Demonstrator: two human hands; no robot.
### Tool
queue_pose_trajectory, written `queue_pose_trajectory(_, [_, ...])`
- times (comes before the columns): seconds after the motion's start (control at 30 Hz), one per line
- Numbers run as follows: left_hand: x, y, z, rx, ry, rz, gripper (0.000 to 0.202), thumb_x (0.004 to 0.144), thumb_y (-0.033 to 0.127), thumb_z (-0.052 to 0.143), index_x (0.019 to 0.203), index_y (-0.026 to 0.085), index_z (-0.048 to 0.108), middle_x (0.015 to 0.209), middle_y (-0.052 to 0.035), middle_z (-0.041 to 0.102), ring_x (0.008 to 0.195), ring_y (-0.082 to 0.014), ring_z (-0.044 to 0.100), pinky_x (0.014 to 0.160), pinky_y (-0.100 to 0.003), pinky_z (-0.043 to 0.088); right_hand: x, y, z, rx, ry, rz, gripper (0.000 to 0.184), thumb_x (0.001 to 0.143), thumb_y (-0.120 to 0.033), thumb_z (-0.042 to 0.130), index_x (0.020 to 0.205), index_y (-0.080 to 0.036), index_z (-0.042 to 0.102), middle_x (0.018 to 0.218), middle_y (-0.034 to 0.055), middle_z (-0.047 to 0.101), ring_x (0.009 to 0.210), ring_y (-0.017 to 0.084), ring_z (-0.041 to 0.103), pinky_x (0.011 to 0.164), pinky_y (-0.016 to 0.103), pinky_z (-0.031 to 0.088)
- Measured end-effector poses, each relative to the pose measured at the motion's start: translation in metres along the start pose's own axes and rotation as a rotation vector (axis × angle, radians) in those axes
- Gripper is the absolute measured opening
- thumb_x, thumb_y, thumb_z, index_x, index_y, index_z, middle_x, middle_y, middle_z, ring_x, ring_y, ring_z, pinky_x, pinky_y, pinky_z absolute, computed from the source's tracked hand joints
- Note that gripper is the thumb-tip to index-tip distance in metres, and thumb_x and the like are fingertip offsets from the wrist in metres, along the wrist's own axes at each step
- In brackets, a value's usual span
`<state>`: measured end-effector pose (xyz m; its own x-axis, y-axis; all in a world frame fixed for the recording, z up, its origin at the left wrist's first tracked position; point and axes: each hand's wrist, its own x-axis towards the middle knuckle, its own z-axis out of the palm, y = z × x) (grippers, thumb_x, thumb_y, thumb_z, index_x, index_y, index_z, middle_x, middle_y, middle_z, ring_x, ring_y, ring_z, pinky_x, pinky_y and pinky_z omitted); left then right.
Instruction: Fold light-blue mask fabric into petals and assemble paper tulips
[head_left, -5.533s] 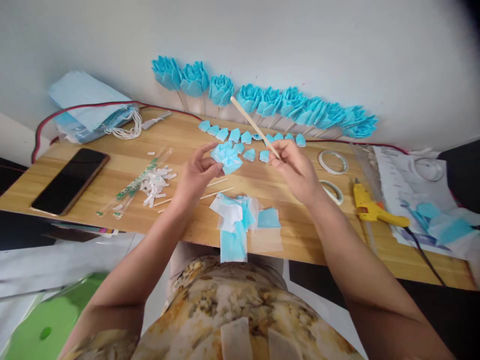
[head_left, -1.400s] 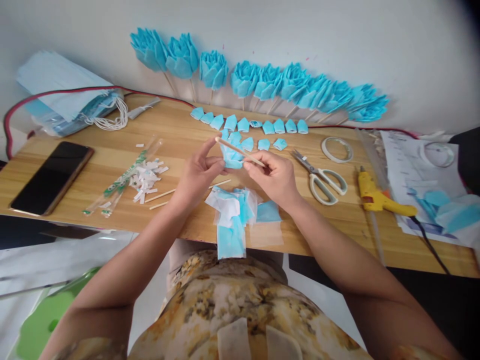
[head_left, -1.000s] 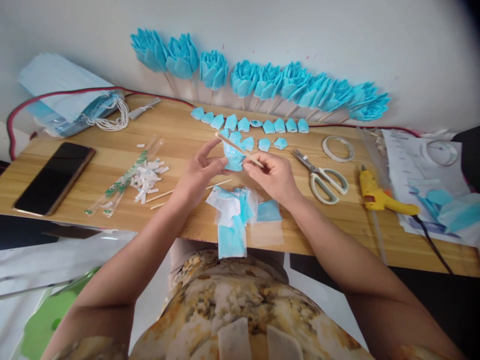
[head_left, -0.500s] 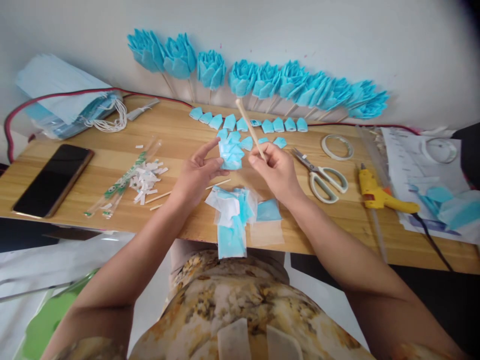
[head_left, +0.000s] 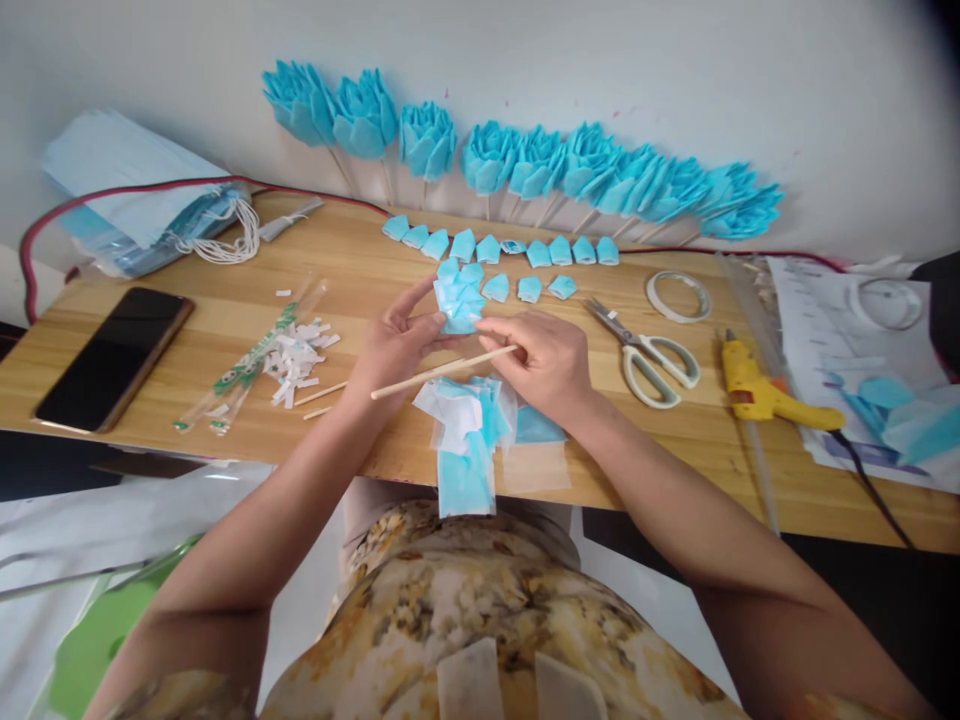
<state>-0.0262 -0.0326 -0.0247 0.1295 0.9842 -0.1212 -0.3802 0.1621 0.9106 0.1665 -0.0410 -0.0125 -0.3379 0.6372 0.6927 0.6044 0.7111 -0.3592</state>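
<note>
My left hand [head_left: 391,346] pinches a small blue fabric flower head [head_left: 457,304] between thumb and fingers above the wooden table [head_left: 360,280]. My right hand [head_left: 546,362] is closed on a thin wooden stick [head_left: 439,371] that now lies nearly level, its free end pointing left over my left wrist. A row of small folded blue petals [head_left: 510,252] lies just beyond my hands. A pile of cut blue and white fabric pieces [head_left: 465,425] sits at the near table edge below them.
Finished blue flowers on sticks [head_left: 540,165] lean against the wall. Scissors [head_left: 645,352], a tape ring [head_left: 679,296] and a yellow glue gun [head_left: 757,395] lie to the right. A phone [head_left: 112,358], white scraps [head_left: 300,355] and a stack of face masks [head_left: 142,205] lie to the left.
My right hand has swung the stick from pointing up and away to lying nearly flat, pointing left. The left hand keeps the flower head in about the same place.
</note>
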Motion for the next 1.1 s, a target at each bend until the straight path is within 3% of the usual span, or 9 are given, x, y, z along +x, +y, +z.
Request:
queue_pose_trajectory(0.13, [-0.0019,-0.0002,0.0004,-0.010,-0.016,0.003,0.067,0.080,0.027,0.080,0.142,0.018,0.057,0.099,-0.0064,0.081,0.088,-0.0222,0.079,0.090,-0.038,0.062,0.0009,0.0001,-0.0029,-0.015,-0.063,0.103,0.018,0.096,-0.028,0.061,0.100,-0.024,0.079,0.083,0.0034,0.080,0.069,0.016,0.069,0.069,0.031,0.051])
queue_pose_trajectory(0.33, [-0.0025,0.0003,0.0016,-0.013,-0.046,0.037,0.065,0.079,0.029,0.080,0.139,0.018,0.059,0.104,-0.0077,0.081,0.092,-0.0233,0.078,0.090,-0.038,0.060,0.0003,0.0003,-0.0030,0.001,-0.057,0.200,0.017,0.094,-0.029,0.063,0.101,-0.025,0.078,0.077,0.0025,0.077,0.073,0.019,0.070,0.072,0.033,0.050])
queue_pose_trajectory(0.5, [-0.0037,0.0014,0.0046,-0.035,-0.035,0.027,0.059,0.080,0.028,0.080,0.136,0.021,0.062,0.106,-0.0064,0.081,0.092,-0.0209,0.077,0.088,-0.033,0.059,0.0001,0.0014,-0.0020,0.017,-0.019,0.162,0.015,0.093,-0.026,0.065,0.100,-0.023,0.079,0.076,0.0023,0.077,0.073,0.018,0.070,0.071,0.031,0.050])
queue_pose_trajectory(0.73, [-0.0034,0.0018,0.0050,-0.031,-0.069,0.023,0.059,0.080,0.025,0.079,0.136,0.020,0.062,0.085,-0.0011,0.077,0.080,-0.0159,0.074,0.085,-0.032,0.058,-0.0003,0.0030,-0.0009,-0.017,-0.016,0.183,0.015,0.090,-0.024,0.065,0.098,-0.024,0.078,0.063,-0.0014,0.069,0.063,0.017,0.064,0.067,0.030,0.047])
queue_pose_trajectory(1.1, [-0.0037,-0.0013,0.0035,-0.016,-0.089,-0.009,0.067,0.079,0.027,0.081,0.142,0.024,0.058,0.089,-0.0019,0.079,0.082,-0.0204,0.077,0.087,-0.037,0.061,0.0000,-0.0023,-0.0027,-0.073,-0.077,0.147,0.019,0.084,-0.014,0.058,0.084,-0.025,0.073,0.063,-0.0018,0.067,0.062,0.015,0.059,0.066,0.029,0.044])
